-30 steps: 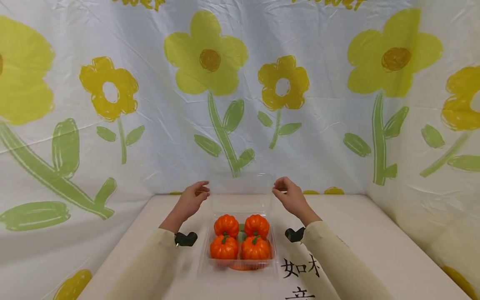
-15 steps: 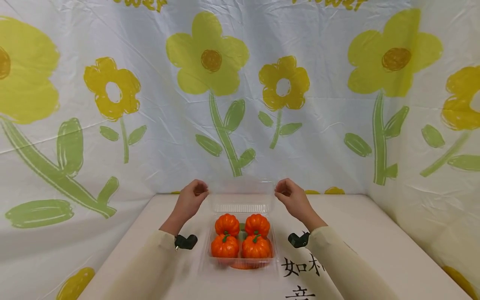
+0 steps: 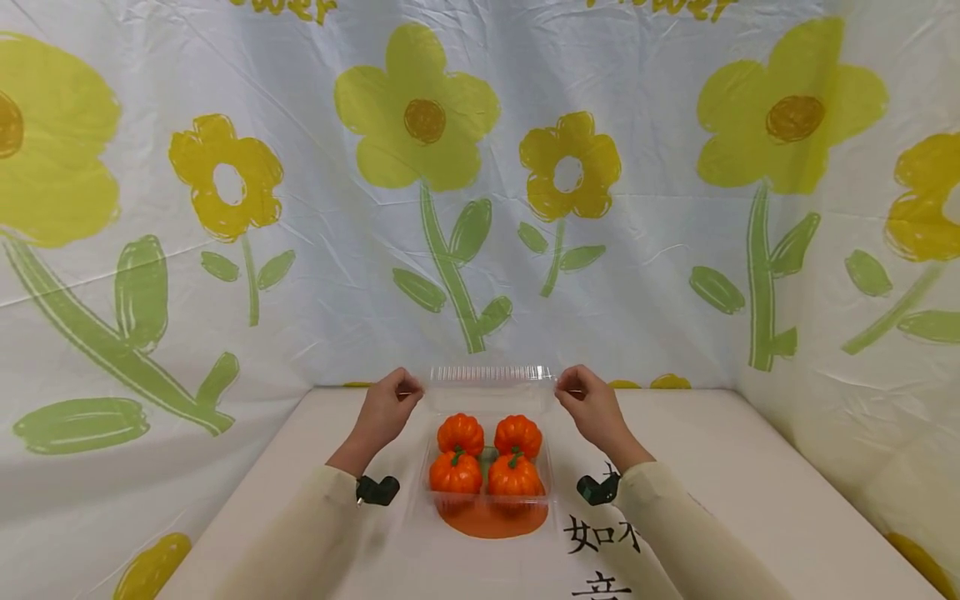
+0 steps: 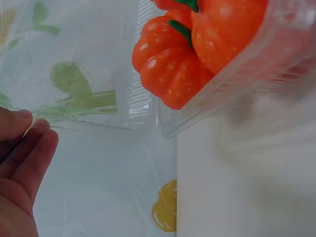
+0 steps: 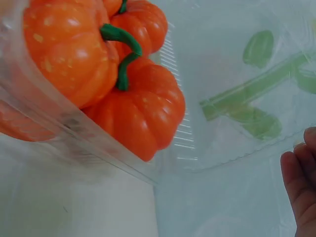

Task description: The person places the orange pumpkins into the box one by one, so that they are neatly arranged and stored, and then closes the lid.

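A clear plastic clamshell box (image 3: pixel 491 498) stands on the table with several small orange pumpkins (image 3: pixel 454 473) inside. Its hinged lid (image 3: pixel 491 393) is raised at the far side, its ribbed strip uppermost in the head view. My left hand (image 3: pixel 386 408) pinches the lid's left edge; in the left wrist view the thumb (image 4: pixel 17 123) lies on one side of that edge and the fingers on the other. At the opposite edge my right hand (image 3: pixel 596 408) pinches the lid, though only its fingertips (image 5: pixel 291 168) show in the right wrist view.
An orange round patch (image 3: pixel 492 521) shows on the white tabletop (image 3: pixel 712 500) in front of the box. Black printed characters (image 3: pixel 596 533) lie to its right. Behind the table hangs a flower-printed curtain (image 3: pixel 645 275), which continues along both sides.
Both hands have closed in on the lid's edges, and the lid has tilted. The box with the pumpkins has shifted away from me, uncovering more of the orange patch.
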`<act>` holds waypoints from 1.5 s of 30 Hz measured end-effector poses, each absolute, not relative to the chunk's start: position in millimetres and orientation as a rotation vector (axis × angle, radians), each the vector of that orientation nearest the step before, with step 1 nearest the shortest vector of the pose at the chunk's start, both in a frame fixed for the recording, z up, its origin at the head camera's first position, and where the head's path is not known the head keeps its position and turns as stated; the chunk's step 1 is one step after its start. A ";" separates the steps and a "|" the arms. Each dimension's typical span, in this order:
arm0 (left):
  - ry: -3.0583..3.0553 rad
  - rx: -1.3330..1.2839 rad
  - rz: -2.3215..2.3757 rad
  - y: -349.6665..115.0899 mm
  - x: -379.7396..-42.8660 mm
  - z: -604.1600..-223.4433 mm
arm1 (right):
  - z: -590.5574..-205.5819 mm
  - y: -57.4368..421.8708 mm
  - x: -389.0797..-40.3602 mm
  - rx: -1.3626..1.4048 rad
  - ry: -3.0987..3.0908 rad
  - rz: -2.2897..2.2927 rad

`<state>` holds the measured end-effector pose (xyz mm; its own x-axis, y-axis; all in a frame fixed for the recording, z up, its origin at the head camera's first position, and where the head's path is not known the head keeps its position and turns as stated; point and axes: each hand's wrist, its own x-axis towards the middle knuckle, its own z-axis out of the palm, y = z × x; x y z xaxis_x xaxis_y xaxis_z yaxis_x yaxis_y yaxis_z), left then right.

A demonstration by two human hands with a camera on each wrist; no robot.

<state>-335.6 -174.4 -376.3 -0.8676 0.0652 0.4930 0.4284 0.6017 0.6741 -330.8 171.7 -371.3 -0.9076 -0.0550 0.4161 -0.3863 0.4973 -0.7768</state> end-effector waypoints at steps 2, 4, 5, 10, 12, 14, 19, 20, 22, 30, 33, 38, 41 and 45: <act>-2.402 -0.401 -1.164 -174.4 -336.2 -379.0 | -373.6 171.2 -330.5 0.358 -2.400 1.381; -2.397 -0.405 -1.160 -174.4 -335.4 -380.9 | -375.7 170.5 -330.0 0.343 -2.386 1.402; -2.395 -0.410 -1.160 -174.4 -334.7 -381.7 | -377.2 170.4 -329.9 0.336 -2.383 1.407; -2.432 -0.387 -1.170 -176.6 -330.8 -387.8 | -385.1 169.4 -327.9 0.327 -2.376 1.457; -2.455 -0.379 -1.182 -178.5 -330.4 -391.4 | -388.6 169.5 -327.7 0.341 -2.375 1.456; -2.469 -0.383 -1.195 -180.4 -330.0 -394.6 | -391.6 170.0 -327.4 0.355 -2.372 1.452; -2.452 -0.440 -1.194 -183.5 -326.9 -400.5 | -397.6 172.6 -325.0 0.388 -2.393 1.450; -2.449 -0.448 -1.189 -183.9 -326.0 -401.7 | -398.7 173.3 -323.8 0.392 -2.407 1.453; -2.455 -0.455 -1.176 -184.6 -323.3 -404.2 | -400.8 175.0 -320.5 0.407 -2.442 1.456; -2.496 -0.445 -1.168 -188.9 -312.4 -412.9 | -410.6 182.8 -308.5 0.541 -2.489 1.407; -2.529 -0.347 -1.189 -190.4 -311.3 -415.7 | -415.1 185.1 -307.6 0.554 -2.501 1.435; -2.573 -0.151 -1.523 -190.0 -308.7 -419.4 | -420.9 186.8 -306.2 0.559 -2.534 1.450; -2.606 -0.065 -1.754 -188.6 -305.9 -420.7 | -422.9 187.2 -304.4 0.562 -2.555 1.410; -2.679 -0.010 -1.847 -187.4 -301.8 -421.1 | -424.3 188.4 -301.9 0.570 -2.571 1.375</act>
<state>-301.8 -187.4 -421.1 -0.9936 0.0688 -0.0893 -0.0590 0.3575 0.9321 -301.9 188.4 -424.3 -0.9125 -0.2509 0.3232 -0.4081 0.5017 -0.7627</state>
